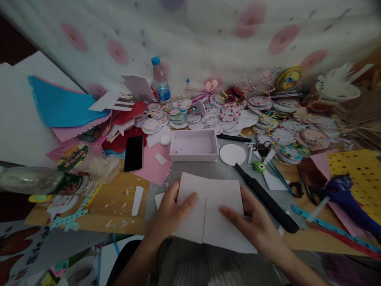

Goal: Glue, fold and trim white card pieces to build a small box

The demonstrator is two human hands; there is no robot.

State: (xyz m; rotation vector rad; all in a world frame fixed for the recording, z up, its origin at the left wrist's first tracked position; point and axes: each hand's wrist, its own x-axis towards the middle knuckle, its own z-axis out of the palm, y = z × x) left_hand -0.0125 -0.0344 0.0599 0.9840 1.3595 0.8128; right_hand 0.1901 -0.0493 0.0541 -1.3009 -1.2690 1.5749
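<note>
A pale pink sheet of card [218,198], creased or slit down its middle, lies at the near edge of the grey cutting mat [196,169]. My left hand [171,210] grips its left half, thumb on top. My right hand [253,220] holds the right half, with the index finger pressed flat on the sheet. Just beyond the sheet stands a shallow pink box [194,145], open and almost empty.
A black phone [133,153] lies left of the box. A long black tool [264,198] and scissors [293,186] lie on the right. Several decorated paper discs [226,115], a water bottle [160,81], blue and pink card [62,105] and yellow dotted paper [357,174] crowd the table.
</note>
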